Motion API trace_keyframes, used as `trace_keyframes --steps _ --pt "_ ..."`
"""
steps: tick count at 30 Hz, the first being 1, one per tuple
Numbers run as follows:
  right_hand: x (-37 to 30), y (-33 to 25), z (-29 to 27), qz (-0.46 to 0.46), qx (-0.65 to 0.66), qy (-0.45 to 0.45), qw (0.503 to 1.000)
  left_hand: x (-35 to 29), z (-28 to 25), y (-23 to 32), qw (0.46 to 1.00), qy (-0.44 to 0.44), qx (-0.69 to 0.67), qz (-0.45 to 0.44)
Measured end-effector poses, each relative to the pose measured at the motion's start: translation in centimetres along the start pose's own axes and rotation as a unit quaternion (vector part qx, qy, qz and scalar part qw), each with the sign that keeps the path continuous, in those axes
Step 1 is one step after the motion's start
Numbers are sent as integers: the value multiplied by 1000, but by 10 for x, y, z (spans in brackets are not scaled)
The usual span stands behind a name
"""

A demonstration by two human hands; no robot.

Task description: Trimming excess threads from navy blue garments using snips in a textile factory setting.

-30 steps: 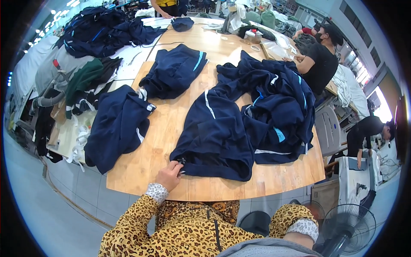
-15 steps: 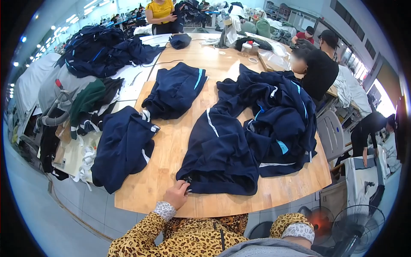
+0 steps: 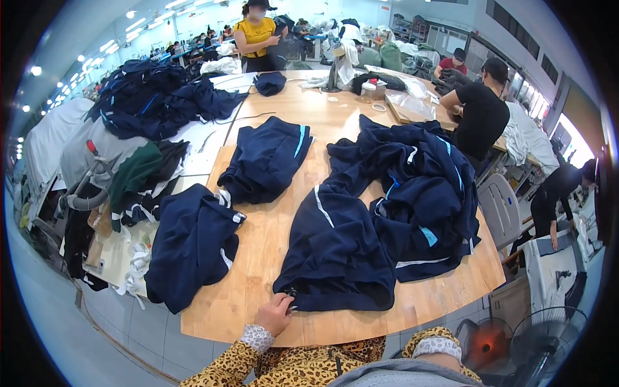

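My left hand [image 3: 274, 315] rests on the table's near edge, fingers closed on a small black item [image 3: 291, 292] with a pale glint by the fingertips. Its exact kind is too small to tell. It lies at the left corner of the open hem of a navy garment [image 3: 338, 258], which has a white stripe and is spread toward me. Only the right sleeve and its patterned cuff [image 3: 438, 347] show at the bottom; my right hand is out of sight. A navy pile with light-blue and white trim [image 3: 429, 193] adjoins the garment on the right.
Two folded navy pieces [image 3: 193, 242] [image 3: 264, 161] lie left on the wooden table [image 3: 258, 258]. A large navy heap [image 3: 148, 97] is at far left. A grey chair [image 3: 501, 209] and a fan [image 3: 548, 342] stand right. Several people work around, one in yellow [image 3: 256, 39] beyond the table.
The view has tilted up slightly, so the table and garments sit lower in the picture. My left hand keeps its place at the hem corner. The person in yellow has raised their hands.
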State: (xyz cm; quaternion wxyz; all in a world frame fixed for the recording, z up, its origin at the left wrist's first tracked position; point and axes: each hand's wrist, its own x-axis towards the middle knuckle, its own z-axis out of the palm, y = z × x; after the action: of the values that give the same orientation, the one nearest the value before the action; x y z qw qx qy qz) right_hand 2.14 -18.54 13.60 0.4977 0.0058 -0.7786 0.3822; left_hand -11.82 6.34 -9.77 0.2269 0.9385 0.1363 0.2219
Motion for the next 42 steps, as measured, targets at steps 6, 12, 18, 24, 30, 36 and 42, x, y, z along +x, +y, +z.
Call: trace_keyframes --steps 6,12,18,24,30,36,42 --pt "-45 28 -7 206 -262 557 761 -14 -1 -3 983 142 -116 -7" --pt "-164 108 63 700 -226 515 440 22 -25 22 975 -28 -121 -185" --pt "-170 128 58 644 -20 665 378 11 -2 6 971 15 -72 -228" --pt "-168 134 18 584 -7 723 369 15 -5 8 948 5 -216 -232" --pt "-183 136 -3 246 124 870 408 41 -8 27 733 14 -562 -384" --pt "-195 93 8 20 212 832 513 54 -1 0 410 30 -830 -377" --pt "-227 85 22 -86 146 896 409 52 8 -15 369 118 -844 -370"
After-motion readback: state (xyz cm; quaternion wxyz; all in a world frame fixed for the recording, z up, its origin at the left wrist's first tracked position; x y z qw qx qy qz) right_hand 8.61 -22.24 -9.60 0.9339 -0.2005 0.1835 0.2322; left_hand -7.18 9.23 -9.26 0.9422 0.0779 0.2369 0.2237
